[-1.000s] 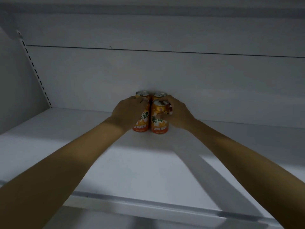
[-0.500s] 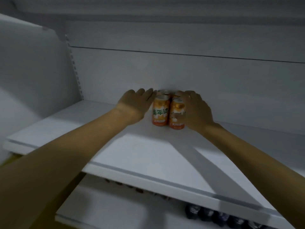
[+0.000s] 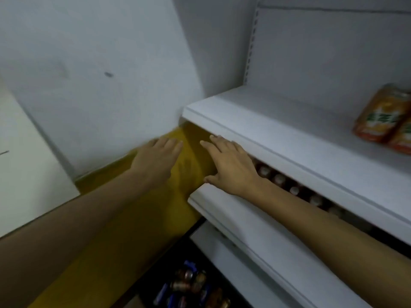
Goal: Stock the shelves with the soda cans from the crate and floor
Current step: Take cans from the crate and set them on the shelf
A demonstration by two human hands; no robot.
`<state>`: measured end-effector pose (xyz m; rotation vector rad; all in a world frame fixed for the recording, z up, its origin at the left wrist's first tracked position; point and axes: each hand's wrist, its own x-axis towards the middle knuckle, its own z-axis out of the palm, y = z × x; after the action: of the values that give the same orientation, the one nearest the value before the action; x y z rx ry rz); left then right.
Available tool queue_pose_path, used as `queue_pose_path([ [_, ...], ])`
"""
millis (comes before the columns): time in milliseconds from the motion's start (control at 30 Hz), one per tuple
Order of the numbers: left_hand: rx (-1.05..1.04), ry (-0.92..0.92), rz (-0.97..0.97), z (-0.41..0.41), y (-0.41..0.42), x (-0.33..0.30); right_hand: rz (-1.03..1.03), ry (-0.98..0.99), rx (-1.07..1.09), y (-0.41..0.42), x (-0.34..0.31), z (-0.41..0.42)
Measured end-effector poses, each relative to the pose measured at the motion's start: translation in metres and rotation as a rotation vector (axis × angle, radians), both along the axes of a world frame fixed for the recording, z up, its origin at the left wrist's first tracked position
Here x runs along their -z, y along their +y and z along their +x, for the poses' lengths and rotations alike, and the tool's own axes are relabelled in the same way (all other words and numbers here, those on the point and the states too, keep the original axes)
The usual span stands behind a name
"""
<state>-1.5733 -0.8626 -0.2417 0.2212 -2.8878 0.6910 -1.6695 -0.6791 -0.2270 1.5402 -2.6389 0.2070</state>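
Orange soda cans (image 3: 383, 118) stand on the white upper shelf (image 3: 255, 127) at the far right edge of the view. My left hand (image 3: 155, 162) hangs in front of the yellow side panel with straight fingers and holds nothing. My right hand (image 3: 230, 164) hovers with spread fingers over the left end of the middle shelf (image 3: 242, 216), also empty. Far below, several mixed cans (image 3: 189, 285) lie in a dark crate or on the floor.
A row of dark bottles or cans with light caps (image 3: 295, 190) fills the middle shelf behind my right forearm. A yellow panel (image 3: 138, 218) runs down the left of the shelving. A grey wall (image 3: 100, 74) stands behind it. The picture is blurred.
Both hands have let go of the orange cans and drawn back down and left, off the upper shelf. My view has swung left and downward.
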Motion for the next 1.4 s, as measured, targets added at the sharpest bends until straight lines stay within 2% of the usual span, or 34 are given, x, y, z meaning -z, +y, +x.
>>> queue_pose_path([
  [100, -0.111, -0.216, 0.096, 0.035, -0.002, 0.054, 0.113, -0.077, -0.029, -0.015, 0.052, 0.024],
  [167, -0.086, -0.216, 0.184, 0.059, -0.001, 0.093, 0.206, -0.177, -0.007, -0.013, 0.093, 0.035],
  [233, -0.126, -0.287, 0.276, 0.084, 0.002, 0.13, 0.308, -0.306, 0.043, -0.001, 0.133, 0.045],
  [300, -0.197, -0.462, 0.386, 0.109, 0.008, 0.166, 0.402, -0.436, 0.105, 0.015, 0.173, 0.052],
  [433, -0.257, -0.622, 0.579, 0.13, 0.015, 0.239, 0.553, -0.64, 0.217, 0.049, 0.258, 0.063],
  [533, -0.27, -0.782, 0.648, 0.144, 0.031, 0.32, 0.63, -0.739, 0.267, 0.072, 0.336, 0.07],
  [567, -0.295, -0.831, 0.743, 0.148, 0.038, 0.352, 0.662, -0.757, 0.277, 0.077, 0.363, 0.072],
  [667, -0.366, -0.794, 0.92, 0.154, 0.064, 0.44, 0.768, -0.884, 0.386, 0.089, 0.447, 0.082],
  [867, -0.453, -0.873, 1.105, 0.151, 0.114, 0.617, 0.783, -1.138, 0.587, 0.086, 0.642, 0.097],
  [1000, -0.545, -0.781, 1.259, 0.134, 0.131, 0.741, 0.721, -1.205, 0.722, 0.083, 0.762, 0.096],
  [1100, -0.752, -0.648, 1.502, 0.109, 0.138, 0.819, 0.623, -1.245, 0.835, 0.09, 0.842, 0.106],
  [1200, -1.079, -0.458, 1.755, 0.088, 0.144, 0.878, 0.452, -1.45, 1.081, 0.096, 0.895, 0.118],
  [1233, -1.113, -0.459, 1.776, 0.083, 0.147, 0.893, 0.395, -1.517, 1.152, 0.096, 0.905, 0.122],
  [1333, -1.035, -0.59, 1.681, 0.076, 0.151, 0.917, 0.288, -1.564, 1.231, 0.098, 0.923, 0.129],
  [1400, -1.032, -0.584, 1.664, 0.074, 0.15, 0.917, 0.239, -1.539, 1.228, 0.1, 0.919, 0.133],
])
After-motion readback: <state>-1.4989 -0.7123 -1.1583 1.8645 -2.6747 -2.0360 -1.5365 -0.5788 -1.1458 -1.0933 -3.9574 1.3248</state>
